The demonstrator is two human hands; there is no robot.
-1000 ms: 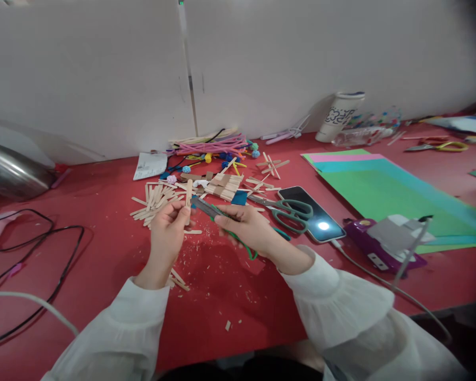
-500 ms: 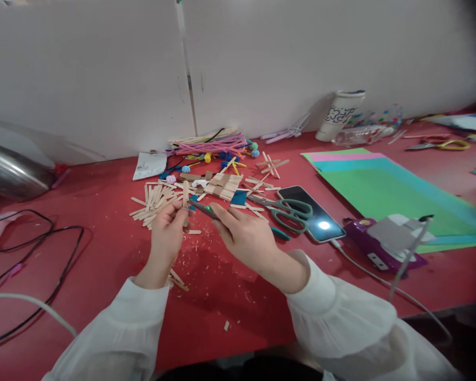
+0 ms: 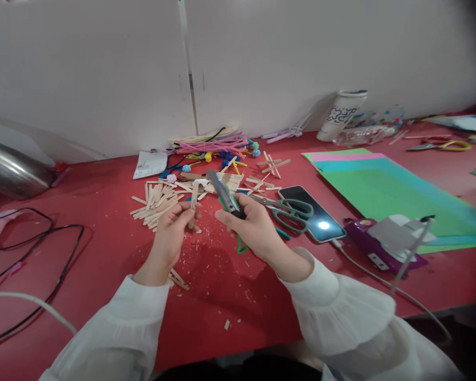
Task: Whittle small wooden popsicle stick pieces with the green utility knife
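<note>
My left hand (image 3: pixel 170 233) pinches a short wooden craft stick (image 3: pixel 194 197) upright over the red table (image 3: pixel 83 254). My right hand (image 3: pixel 252 227) grips green-handled scissors (image 3: pixel 227 196), their blades together and pointing up and to the left, a little apart from the stick. Both hands hover just in front of a loose pile of wooden sticks (image 3: pixel 158 198) and a flat panel of glued sticks (image 3: pixel 226 182). Wood shavings lie scattered on the table under my hands.
A second pair of grey-green scissors (image 3: pixel 291 209) lies beside a lit phone (image 3: pixel 313 214). Coloured paper sheets (image 3: pixel 381 185), a purple device (image 3: pixel 384 243) with a cable, pipe cleaners (image 3: pixel 214 143), a patterned cup (image 3: pixel 341 114) and black cables (image 3: pixel 43 248) on the left surround the work area.
My right hand has swung the scissors from lying low against the stick to pointing upward, away from it. My left hand has shifted slightly right with the stick.
</note>
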